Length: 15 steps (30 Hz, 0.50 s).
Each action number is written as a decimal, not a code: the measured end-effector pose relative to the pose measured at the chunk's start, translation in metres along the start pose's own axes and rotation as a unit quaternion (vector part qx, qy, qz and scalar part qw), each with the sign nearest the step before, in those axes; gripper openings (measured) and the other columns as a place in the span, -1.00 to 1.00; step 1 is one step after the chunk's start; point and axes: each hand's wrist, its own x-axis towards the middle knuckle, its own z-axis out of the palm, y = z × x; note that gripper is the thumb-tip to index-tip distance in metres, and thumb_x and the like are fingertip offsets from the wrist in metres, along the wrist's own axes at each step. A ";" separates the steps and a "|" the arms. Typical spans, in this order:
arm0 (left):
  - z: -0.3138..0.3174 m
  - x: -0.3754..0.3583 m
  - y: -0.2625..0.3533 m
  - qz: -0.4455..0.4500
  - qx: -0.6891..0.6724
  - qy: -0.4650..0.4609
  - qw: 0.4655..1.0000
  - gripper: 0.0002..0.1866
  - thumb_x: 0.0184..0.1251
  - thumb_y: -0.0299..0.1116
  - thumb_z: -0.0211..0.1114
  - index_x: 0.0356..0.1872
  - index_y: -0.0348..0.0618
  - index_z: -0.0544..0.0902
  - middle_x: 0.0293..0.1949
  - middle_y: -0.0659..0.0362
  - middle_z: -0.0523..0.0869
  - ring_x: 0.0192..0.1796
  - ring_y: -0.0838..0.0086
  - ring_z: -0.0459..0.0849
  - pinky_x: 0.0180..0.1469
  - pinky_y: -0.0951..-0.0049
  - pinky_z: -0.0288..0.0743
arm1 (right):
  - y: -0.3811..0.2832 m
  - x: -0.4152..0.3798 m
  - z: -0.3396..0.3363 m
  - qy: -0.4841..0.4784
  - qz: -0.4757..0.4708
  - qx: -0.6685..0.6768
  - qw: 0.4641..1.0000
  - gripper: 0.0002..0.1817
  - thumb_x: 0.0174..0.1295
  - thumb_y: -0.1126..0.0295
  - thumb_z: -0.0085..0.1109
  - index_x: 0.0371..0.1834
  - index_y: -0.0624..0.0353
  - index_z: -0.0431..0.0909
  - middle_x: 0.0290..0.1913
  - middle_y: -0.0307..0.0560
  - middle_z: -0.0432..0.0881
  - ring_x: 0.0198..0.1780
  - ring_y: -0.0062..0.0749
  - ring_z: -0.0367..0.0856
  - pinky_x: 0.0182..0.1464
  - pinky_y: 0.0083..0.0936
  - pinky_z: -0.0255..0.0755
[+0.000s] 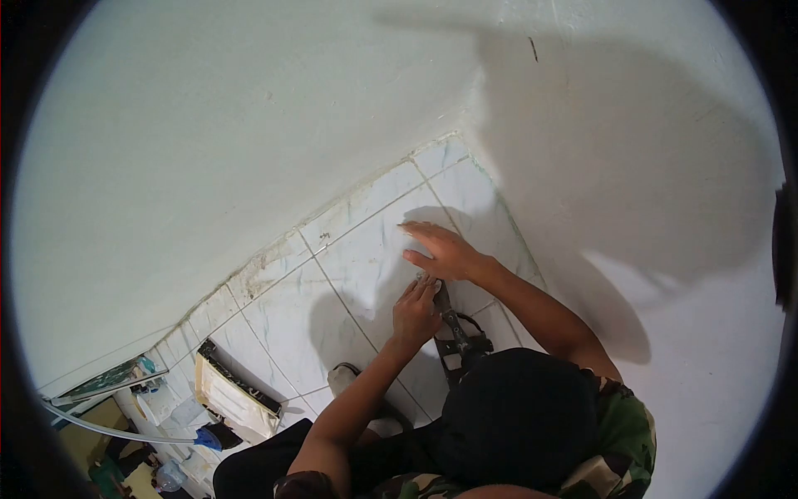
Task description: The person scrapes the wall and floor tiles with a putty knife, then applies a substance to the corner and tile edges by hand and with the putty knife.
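My right hand [442, 251] is over the floor tiles with its fingers stretched out and the thumb apart. It holds nothing that I can see. Just below it, my left hand [417, 312] has its back up and slightly bent fingers close to the right palm. Its fingertips look whitish and dusty. Beside those fingers is a narrow dark thing [443, 294] whose kind I cannot make out. It runs down toward a dark strapped sandal [450, 353]. Another sandal [340, 376] shows left of my left forearm. What lies beneath my left fingers is hidden.
White walls meet in a corner above the tiled floor [357, 266]. Their lower edge is chipped and stained. At the lower left are a dirty rectangular frame [239, 389], a blue brush head [209, 437] on a long pale handle, and assorted clutter. Dark-clothed knees fill the near side.
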 end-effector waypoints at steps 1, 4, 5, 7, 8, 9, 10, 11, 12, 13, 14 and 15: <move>-0.003 0.003 -0.001 0.005 0.009 -0.010 1.000 -0.49 -0.09 -0.59 0.32 0.05 -0.31 0.62 0.17 -0.09 0.67 0.29 0.12 0.61 0.40 0.13 0.42 | -0.009 -0.008 -0.007 0.001 0.021 0.050 0.999 -0.26 0.42 -0.05 0.04 0.34 0.47 0.36 0.36 0.42 0.41 0.44 0.15 0.35 0.47 -0.11 0.20; -0.009 0.025 -0.006 0.036 0.017 0.002 0.999 -0.49 -0.05 -0.61 0.31 0.07 -0.34 0.61 0.15 -0.10 0.68 0.28 0.09 0.61 0.40 0.08 0.39 | -0.025 -0.042 -0.019 0.137 0.185 0.004 0.973 -0.34 0.45 -0.03 0.02 0.22 0.47 0.45 0.14 0.37 0.61 0.23 0.21 0.56 0.29 -0.12 0.41; -0.010 0.033 -0.009 0.037 0.017 0.001 0.999 -0.49 -0.05 -0.61 0.31 0.07 -0.34 0.61 0.15 -0.10 0.68 0.28 0.09 0.61 0.40 0.08 0.39 | -0.032 -0.053 -0.026 0.138 0.186 0.005 0.973 -0.34 0.45 -0.03 0.02 0.22 0.47 0.45 0.14 0.37 0.61 0.23 0.21 0.56 0.29 -0.12 0.41; -0.009 0.052 -0.017 0.043 0.010 0.015 0.999 -0.41 -0.04 -0.63 0.37 0.16 -0.29 0.56 0.18 -0.13 0.65 0.28 0.07 0.60 0.42 0.07 0.37 | -0.049 -0.070 -0.037 -0.082 0.417 0.077 0.902 -0.44 0.49 -0.01 -0.02 0.01 0.41 0.55 -0.11 0.22 0.70 -0.08 0.05 0.69 -0.02 -0.21 0.55; -0.010 0.062 -0.021 0.036 0.018 0.001 0.999 -0.46 -0.01 -0.63 0.35 0.13 -0.30 0.58 0.18 -0.14 0.65 0.28 0.08 0.61 0.42 0.06 0.38 | -0.048 -0.079 -0.022 -0.082 0.419 0.079 0.901 -0.44 0.49 -0.01 -0.02 0.01 0.41 0.55 -0.11 0.22 0.70 -0.08 0.05 0.69 -0.02 -0.21 0.55; -0.008 0.073 -0.026 0.036 0.018 -0.001 0.999 -0.46 -0.01 -0.63 0.35 0.13 -0.30 0.58 0.18 -0.14 0.65 0.28 0.08 0.61 0.42 0.06 0.38 | -0.041 -0.088 0.000 -0.075 0.431 0.294 0.850 -0.50 0.51 0.00 -0.02 -0.04 0.33 0.53 -0.24 0.09 0.67 -0.25 -0.11 0.68 -0.22 -0.28 0.53; -0.005 0.083 -0.033 0.070 0.043 0.025 0.996 -0.49 0.02 -0.63 0.33 0.11 -0.31 0.59 0.17 -0.15 0.65 0.28 0.07 0.61 0.42 0.06 0.38 | -0.044 -0.088 0.004 -0.063 0.421 0.494 0.758 -0.56 0.52 0.01 -0.03 -0.09 0.24 0.51 -0.37 -0.04 0.64 -0.42 -0.27 0.67 -0.43 -0.35 0.51; -0.002 0.091 -0.038 0.103 0.068 0.053 0.991 -0.53 0.05 -0.63 0.31 0.09 -0.33 0.59 0.17 -0.16 0.65 0.27 0.05 0.60 0.42 0.05 0.37 | -0.045 -0.089 0.003 -0.063 0.421 0.493 0.758 -0.56 0.52 0.01 -0.03 -0.09 0.24 0.51 -0.37 -0.04 0.64 -0.42 -0.27 0.67 -0.43 -0.35 0.51; -0.005 0.098 -0.035 0.092 0.087 0.052 0.991 -0.59 0.09 -0.64 0.26 0.05 -0.34 0.61 0.17 -0.16 0.66 0.29 0.04 0.59 0.42 0.06 0.38 | -0.060 -0.080 -0.012 -0.016 0.437 0.570 0.695 -0.61 0.53 0.02 -0.04 -0.17 0.17 0.48 -0.47 -0.15 0.53 -0.52 -0.41 0.52 -0.53 -0.44 0.38; -0.006 0.104 -0.035 0.094 0.086 0.052 0.990 -0.59 0.09 -0.64 0.26 0.05 -0.34 0.61 0.17 -0.16 0.66 0.29 0.04 0.59 0.42 0.06 0.38 | -0.069 -0.072 -0.020 0.031 0.448 0.641 0.623 -0.64 0.54 0.04 -0.05 -0.25 0.10 0.44 -0.57 -0.26 0.42 -0.62 -0.55 0.38 -0.63 -0.53 0.24; -0.008 0.112 -0.035 0.083 0.090 0.045 0.991 -0.60 0.10 -0.64 0.24 0.04 -0.36 0.62 0.16 -0.15 0.66 0.30 0.00 0.57 0.43 0.11 0.36 | -0.067 -0.063 -0.018 0.033 0.447 0.642 0.622 -0.64 0.54 0.04 -0.05 -0.25 0.10 0.44 -0.57 -0.26 0.42 -0.62 -0.55 0.38 -0.63 -0.53 0.24; -0.010 0.120 -0.037 0.073 0.093 0.037 0.992 -0.61 0.10 -0.64 0.22 0.02 -0.37 0.63 0.16 -0.15 0.66 0.31 -0.03 0.55 0.45 0.15 0.34 | -0.062 -0.053 -0.014 0.065 0.434 0.641 0.630 -0.65 0.55 0.06 -0.06 -0.30 0.07 0.39 -0.60 -0.28 0.36 -0.67 -0.59 0.25 -0.66 -0.54 0.12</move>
